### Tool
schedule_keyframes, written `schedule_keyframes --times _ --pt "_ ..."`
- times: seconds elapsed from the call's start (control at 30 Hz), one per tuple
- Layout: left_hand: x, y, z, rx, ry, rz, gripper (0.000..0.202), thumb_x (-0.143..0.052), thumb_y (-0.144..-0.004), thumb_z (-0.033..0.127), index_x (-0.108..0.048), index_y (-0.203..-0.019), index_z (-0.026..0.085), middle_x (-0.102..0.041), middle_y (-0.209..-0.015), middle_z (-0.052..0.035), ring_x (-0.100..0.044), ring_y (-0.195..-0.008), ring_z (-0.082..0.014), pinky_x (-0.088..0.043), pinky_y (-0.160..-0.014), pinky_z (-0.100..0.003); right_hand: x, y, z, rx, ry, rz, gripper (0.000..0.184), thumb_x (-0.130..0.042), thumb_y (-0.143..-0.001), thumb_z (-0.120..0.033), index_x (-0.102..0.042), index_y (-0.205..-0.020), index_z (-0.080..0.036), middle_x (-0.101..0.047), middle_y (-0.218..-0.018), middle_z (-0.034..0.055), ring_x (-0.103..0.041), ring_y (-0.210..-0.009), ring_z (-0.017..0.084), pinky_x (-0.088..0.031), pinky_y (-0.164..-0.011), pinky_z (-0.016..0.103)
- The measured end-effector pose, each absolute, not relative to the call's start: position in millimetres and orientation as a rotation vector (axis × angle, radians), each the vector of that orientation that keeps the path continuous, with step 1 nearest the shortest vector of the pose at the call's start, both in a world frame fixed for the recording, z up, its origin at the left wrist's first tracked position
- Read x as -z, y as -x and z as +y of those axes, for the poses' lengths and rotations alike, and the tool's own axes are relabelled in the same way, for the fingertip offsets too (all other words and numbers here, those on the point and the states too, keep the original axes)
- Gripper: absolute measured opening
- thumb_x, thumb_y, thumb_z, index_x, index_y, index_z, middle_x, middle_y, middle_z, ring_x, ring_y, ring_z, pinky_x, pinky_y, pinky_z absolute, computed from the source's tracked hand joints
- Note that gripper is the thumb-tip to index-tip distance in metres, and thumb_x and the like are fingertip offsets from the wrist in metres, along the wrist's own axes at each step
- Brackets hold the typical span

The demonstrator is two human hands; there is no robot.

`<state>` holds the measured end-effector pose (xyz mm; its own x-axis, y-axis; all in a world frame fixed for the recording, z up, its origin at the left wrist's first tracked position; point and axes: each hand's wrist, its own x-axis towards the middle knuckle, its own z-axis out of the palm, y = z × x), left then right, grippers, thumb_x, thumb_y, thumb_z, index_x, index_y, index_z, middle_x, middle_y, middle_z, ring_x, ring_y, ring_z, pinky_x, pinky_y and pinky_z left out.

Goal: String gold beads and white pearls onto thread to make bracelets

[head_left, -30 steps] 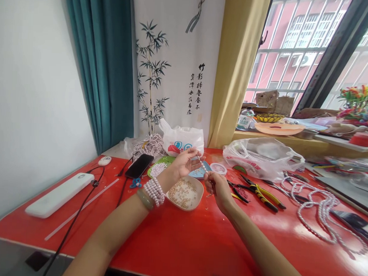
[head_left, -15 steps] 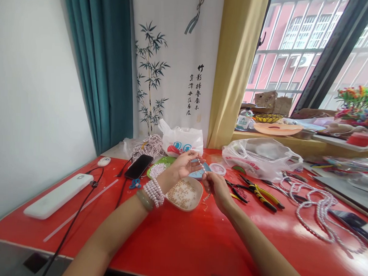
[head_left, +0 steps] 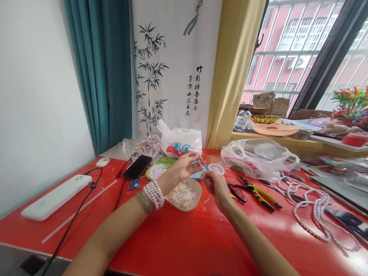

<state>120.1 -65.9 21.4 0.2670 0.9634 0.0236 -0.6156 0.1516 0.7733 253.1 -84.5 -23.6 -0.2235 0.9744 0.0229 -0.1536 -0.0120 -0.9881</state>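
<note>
Between my two hands runs a thin beaded strand (head_left: 202, 165) of small pale beads. My left hand (head_left: 186, 166) pinches its upper end, palm turned inward, and wears a pearl bracelet and a jade bangle (head_left: 144, 201) at the wrist. Lower down, my right hand (head_left: 216, 187) is closed on the strand with thumb and forefinger; a short tail of it dangles below toward the table. Under my left hand stands a white dish (head_left: 197, 195) with loose gold and clear beads. A green plate (head_left: 168, 160) with pearl beads lies partly hidden behind my left wrist.
Right of my hands lie yellow-black pliers (head_left: 257, 193) and long bead strings (head_left: 317, 207). A phone (head_left: 137, 167), white power bank (head_left: 56, 198) and black cable are at left. Plastic bags (head_left: 181, 142) stand at the back of the red table (head_left: 168, 242).
The view has shifted slightly. Both hands keep their hold on the strand, and its dangling tail has swung a little.
</note>
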Motion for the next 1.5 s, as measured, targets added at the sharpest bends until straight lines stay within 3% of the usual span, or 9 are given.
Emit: schedule_keyframes --times 0.3,0.7,0.97,1.5 --pt "-18.4 -125.2 -65.3 -1.217 -0.785 0.552 0.016 -0.057 -0.075 0.009 -0.045 -0.067 0.016 -0.055 -0.063 -0.0003 -0.061 -0.059 -0.0133 -0.049 -0.055 -0.024 15.1 -248.4 -90.2 -1.415 0.947 -1.301 0.027 -0.050 -0.085 -0.030 -0.053 -0.107 -0.014 -0.057 -0.103 0.0062 -0.058 -0.083 0.017 -0.049 -0.069 0.035" --pt "-14.8 -129.6 -67.8 -1.215 -0.789 0.538 0.014 -0.052 -0.078 0.006 -0.045 -0.069 0.015 -0.054 -0.063 -0.0003 -0.061 -0.060 -0.0133 -0.050 -0.062 -0.028 24.3 -253.2 -82.1 -1.452 0.980 -1.251 0.028 -0.050 -0.085 -0.029 -0.052 -0.109 -0.015 -0.055 -0.107 0.0067 -0.057 -0.086 0.018 -0.049 -0.071 0.036" --pt "-14.2 -129.1 -67.8 -1.208 -0.833 0.560 0.015 -0.054 -0.077 0.006 -0.045 -0.069 0.015 -0.054 -0.064 -0.0001 -0.062 -0.061 -0.0124 -0.049 -0.061 -0.025 21.8 -254.1 -81.5 -1.429 1.060 -1.247 0.028 -0.050 -0.085 -0.030 -0.052 -0.109 -0.015 -0.055 -0.108 0.0068 -0.057 -0.088 0.018 -0.048 -0.072 0.037" --pt "-10.9 -130.6 -68.4 -1.206 -0.896 0.570 0.012 -0.051 -0.078 0.007 -0.045 -0.072 0.015 -0.057 -0.066 -0.0015 -0.065 -0.066 -0.0161 -0.051 -0.070 -0.031 25.6 -253.1 -75.5 -1.342 1.201 -1.358 0.028 -0.051 -0.085 -0.029 -0.052 -0.109 -0.015 -0.055 -0.108 0.0069 -0.057 -0.088 0.018 -0.049 -0.072 0.036"
